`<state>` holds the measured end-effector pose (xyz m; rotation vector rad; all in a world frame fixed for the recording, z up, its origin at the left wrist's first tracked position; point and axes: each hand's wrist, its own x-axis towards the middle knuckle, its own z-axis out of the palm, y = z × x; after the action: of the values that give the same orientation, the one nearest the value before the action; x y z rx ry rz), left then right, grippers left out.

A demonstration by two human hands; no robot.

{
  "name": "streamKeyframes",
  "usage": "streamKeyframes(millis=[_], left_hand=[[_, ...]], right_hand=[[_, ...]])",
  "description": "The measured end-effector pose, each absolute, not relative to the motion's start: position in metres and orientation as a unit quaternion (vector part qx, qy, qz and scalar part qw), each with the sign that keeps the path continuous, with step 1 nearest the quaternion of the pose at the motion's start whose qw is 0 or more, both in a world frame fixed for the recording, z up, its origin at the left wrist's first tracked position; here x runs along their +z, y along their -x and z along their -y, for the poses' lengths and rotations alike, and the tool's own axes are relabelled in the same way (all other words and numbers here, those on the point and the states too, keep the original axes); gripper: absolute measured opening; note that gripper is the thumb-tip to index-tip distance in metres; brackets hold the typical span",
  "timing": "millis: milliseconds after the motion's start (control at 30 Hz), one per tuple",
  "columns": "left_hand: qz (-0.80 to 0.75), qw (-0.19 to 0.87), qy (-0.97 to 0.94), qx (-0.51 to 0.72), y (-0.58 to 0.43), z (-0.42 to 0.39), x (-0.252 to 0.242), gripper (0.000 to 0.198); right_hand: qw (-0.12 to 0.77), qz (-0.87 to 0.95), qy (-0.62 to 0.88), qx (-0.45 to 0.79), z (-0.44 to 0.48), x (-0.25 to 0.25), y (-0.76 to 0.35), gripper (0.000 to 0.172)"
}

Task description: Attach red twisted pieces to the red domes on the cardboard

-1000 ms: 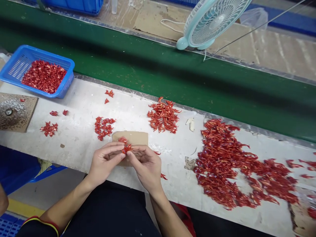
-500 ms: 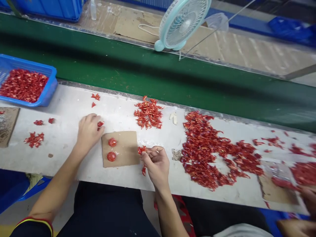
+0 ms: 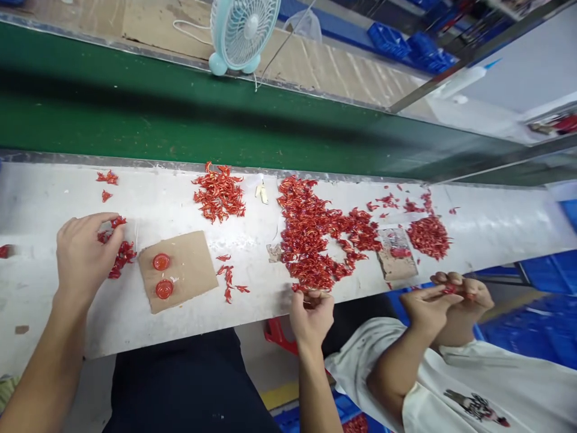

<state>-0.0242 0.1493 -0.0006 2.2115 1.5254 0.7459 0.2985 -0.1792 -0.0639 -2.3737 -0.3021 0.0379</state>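
My left hand (image 3: 83, 252) rests over a small heap of red pieces (image 3: 118, 255) at the left of the white bench, fingertips pinched on one red piece (image 3: 118, 222). My right hand (image 3: 311, 316) is at the bench's front edge, fingers curled at the near rim of the big spread of red pieces (image 3: 315, 237); what they hold is hidden. Between my hands lies a cardboard square (image 3: 189, 267) with two round red assembled parts (image 3: 161, 262) (image 3: 164, 289). A few loose red pieces (image 3: 229, 276) lie right of the cardboard.
A co-worker in a white shirt sits at my right, both hands (image 3: 451, 297) working a small red piece. Another cardboard (image 3: 396, 255) and red heap (image 3: 429, 236) lie before them. A further pile (image 3: 219, 193) lies behind, then a green conveyor belt (image 3: 225, 126) and a small fan (image 3: 243, 30).
The view swung right, bringing the co-worker into sight. My left hand moved left to the small red heap. My right hand dropped its pieces by the cardboard and moved right to the big spread.
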Motion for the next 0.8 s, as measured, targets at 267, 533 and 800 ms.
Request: streamKeyframes(millis=[267, 533, 800], left_hand=[[-0.512, 0.506, -0.542, 0.433, 0.002, -0.094, 0.018, 0.029], [-0.450, 0.700, -0.389, 0.396, 0.013, -0.062, 0.007, 0.027], [-0.445, 0.717, -0.380, 0.379, 0.009, -0.045, -0.002, 0.022]], right_hand=[[0.287, 0.126, 0.949, 0.011, 0.176, -0.057, -0.311, 0.030], [0.294, 0.231, 0.924, 0.086, 0.153, -0.029, -0.297, 0.033], [0.231, 0.542, 0.766, 0.258, 0.127, -0.029, -0.259, 0.020]])
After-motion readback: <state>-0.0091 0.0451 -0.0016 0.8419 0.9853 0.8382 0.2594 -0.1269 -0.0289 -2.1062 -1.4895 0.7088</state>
